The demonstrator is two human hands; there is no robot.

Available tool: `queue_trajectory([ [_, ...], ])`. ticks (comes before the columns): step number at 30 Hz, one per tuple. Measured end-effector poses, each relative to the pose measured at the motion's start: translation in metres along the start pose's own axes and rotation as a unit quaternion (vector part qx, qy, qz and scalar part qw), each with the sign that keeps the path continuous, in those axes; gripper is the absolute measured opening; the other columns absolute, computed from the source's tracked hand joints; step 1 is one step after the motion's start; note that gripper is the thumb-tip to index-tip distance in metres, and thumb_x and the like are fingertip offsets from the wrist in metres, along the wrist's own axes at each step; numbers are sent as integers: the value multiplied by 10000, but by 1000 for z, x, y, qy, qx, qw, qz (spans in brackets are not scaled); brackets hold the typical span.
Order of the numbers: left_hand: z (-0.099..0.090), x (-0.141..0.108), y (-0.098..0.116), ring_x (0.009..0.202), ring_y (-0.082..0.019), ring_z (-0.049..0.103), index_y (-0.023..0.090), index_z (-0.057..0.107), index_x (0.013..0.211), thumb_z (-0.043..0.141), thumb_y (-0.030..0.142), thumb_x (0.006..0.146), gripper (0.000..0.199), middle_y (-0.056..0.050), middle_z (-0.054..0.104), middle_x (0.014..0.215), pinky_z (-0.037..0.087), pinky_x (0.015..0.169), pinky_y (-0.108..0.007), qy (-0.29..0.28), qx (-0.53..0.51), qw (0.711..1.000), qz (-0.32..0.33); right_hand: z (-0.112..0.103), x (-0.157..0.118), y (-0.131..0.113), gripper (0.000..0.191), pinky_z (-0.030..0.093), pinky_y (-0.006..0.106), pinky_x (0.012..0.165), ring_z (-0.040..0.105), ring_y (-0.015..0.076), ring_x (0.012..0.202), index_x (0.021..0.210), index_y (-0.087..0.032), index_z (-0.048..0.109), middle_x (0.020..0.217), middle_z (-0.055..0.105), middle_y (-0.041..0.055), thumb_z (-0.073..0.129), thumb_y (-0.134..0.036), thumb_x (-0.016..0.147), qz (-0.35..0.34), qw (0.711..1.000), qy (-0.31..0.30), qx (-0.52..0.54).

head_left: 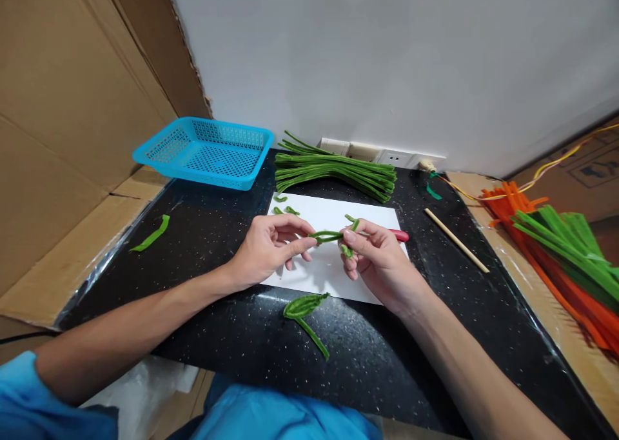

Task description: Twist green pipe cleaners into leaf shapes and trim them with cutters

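Over a white sheet, a green fuzzy stem bent into a narrow loop stretches between my hands. My left hand pinches the loop's left end. My right hand is closed on the right end, where more bent green pieces stick out between the fingers. Beside my right hand lies a red handle, the rest of that tool hidden behind the hand. Small curled green pieces rest on the sheet's upper left. A green leaf shape with a stalk lies on the black table below the sheet.
Behind the sheet is a bundle of green stems. A blue basket stands at the back left, near a green strip. To the right are a wooden stick, orange stems and lighter green stems. Wall sockets line the back.
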State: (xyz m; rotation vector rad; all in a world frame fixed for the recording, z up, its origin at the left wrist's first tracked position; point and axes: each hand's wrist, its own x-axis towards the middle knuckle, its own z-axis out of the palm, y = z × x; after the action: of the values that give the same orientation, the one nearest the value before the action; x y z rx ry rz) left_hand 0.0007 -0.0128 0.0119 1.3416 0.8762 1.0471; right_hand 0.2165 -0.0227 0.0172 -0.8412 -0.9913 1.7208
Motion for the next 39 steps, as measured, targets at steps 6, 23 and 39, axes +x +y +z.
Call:
queue_trajectory([
  [6,-4,1,0,557,-170,742,92,736,905,904,315,803,297,-67,769,701,563,429,-196,-17,-51,998,-26,0,-1,1,288,428,178,418,547,58,450,758,-182,701,629,640,-46,930,-356,781,11,1000,-5,12],
  [23,-1,-2,-4,527,-114,687,120,684,809,835,256,879,215,-40,739,637,534,471,-183,29,-44,998,42,4,-3,-1,244,509,237,453,610,108,493,766,-170,729,683,709,9,944,-285,762,-96,993,30,-66],
  [39,-3,4,-7,585,-131,682,127,682,1029,831,353,886,306,-40,720,780,553,424,-187,-37,-50,998,-4,-13,-3,-7,96,642,334,716,768,199,740,834,-223,787,856,813,57,882,-232,840,-225,934,18,-277],
])
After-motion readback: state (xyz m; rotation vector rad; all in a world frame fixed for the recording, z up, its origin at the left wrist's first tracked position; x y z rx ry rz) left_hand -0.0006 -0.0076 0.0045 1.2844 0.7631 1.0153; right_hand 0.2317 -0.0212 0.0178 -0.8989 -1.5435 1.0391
